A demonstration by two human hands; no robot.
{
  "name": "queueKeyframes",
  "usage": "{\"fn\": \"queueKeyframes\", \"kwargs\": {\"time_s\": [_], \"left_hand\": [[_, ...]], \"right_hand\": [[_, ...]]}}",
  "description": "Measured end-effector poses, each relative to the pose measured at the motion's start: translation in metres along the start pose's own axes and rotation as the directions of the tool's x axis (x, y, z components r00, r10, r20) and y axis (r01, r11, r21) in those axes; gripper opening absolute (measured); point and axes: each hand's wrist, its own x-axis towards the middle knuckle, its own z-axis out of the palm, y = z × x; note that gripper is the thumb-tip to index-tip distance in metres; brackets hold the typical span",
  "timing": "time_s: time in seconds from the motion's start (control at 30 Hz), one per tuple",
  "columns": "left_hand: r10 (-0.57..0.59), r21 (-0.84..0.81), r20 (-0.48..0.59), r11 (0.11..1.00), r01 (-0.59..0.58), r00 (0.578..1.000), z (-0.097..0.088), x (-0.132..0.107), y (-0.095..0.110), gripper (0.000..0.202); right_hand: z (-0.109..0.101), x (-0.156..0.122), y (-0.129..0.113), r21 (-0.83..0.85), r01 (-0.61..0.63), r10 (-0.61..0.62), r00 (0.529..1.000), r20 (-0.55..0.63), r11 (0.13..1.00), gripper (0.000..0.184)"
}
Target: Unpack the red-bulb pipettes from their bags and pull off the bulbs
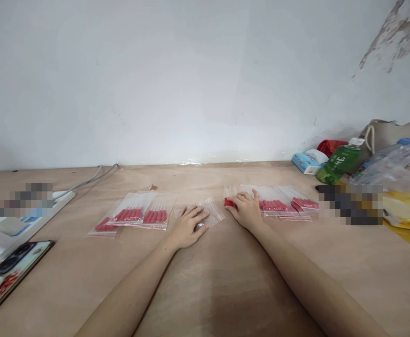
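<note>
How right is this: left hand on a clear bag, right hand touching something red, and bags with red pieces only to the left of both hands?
"Only" is wrong: the head view shows left-side bags and right-side bags, both with red pieces. The left hand and right hand are as you say.

Pale bluish-white wall (176, 84) across far side; peeling brown-grey patch (397, 42) high at right. Light-brown wooden table (190, 290) reaches wall. Soft light; darker shadow (247, 290) over table's near middle.

Clear bag (214, 213) partly hidden under left hand (188, 228), phone (15, 276) cut off leftward
</note>
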Motion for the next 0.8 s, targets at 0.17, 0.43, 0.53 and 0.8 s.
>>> {"fn": "queueKeyframes", "kwargs": {"time_s": [0.17, 0.43, 0.53, 0.8], "left_hand": [[0.002, -0.009, 0.003, 1.0, -0.002, 1.0, -0.001, -0.001, 0.001, 0.044], [0.003, -0.013, 0.01, 1.0, -0.003, 1.0, -0.001, 0.0, 0.0, 0.044], [-0.01, -0.005, 0.016, 1.0, 0.01, 1.0, 0.0, -0.001, 0.002, 0.045], [-0.115, 0.035, 0.011, 0.993, 0.115, 0.993, 0.008, -0.005, 0.015, 0.048]], "right_hand": [[-0.001, -0.002, 0.003, -0.013, -0.043, 0.042, 0.999, -0.014, 0.999, 0.02], [0.002, -0.004, 0.0, -0.017, -0.028, 0.028, 1.0, 0.007, 0.999, 0.017], [0.003, -0.005, 0.0, -0.05, -0.031, 0.032, 0.999, 0.008, 0.998, 0.021], [-0.006, -0.007, -0.002, 0.008, -0.074, 0.075, 0.992, -0.105, 0.997, 0.018]]}}
